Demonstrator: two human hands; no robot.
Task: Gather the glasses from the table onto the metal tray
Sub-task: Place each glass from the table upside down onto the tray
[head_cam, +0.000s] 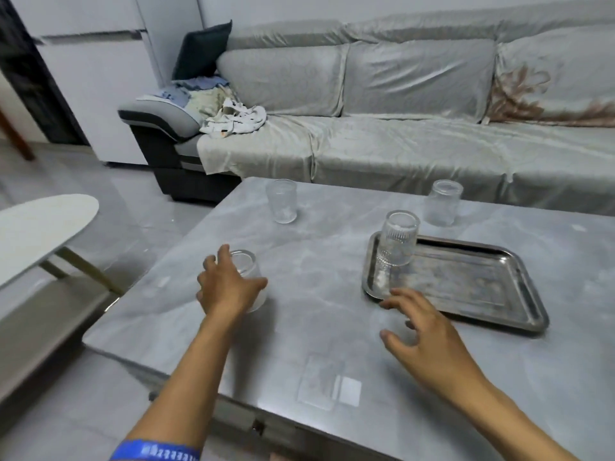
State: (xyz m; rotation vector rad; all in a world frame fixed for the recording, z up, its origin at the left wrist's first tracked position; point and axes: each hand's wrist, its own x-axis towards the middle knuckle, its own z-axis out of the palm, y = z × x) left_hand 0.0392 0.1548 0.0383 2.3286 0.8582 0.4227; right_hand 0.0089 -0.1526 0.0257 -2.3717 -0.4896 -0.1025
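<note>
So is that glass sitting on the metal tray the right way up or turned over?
Turned over, it seems. The ribbed glass stands in the metal tray's far left corner with a closed, flat end on top, like a base.

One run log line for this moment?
left hand: closed on near glass | right hand: open, empty | tray: one ribbed glass

A grey covered sofa (399,134) stands behind the marble table (316,327), on glossy grey floor tiles (139,221).
</note>
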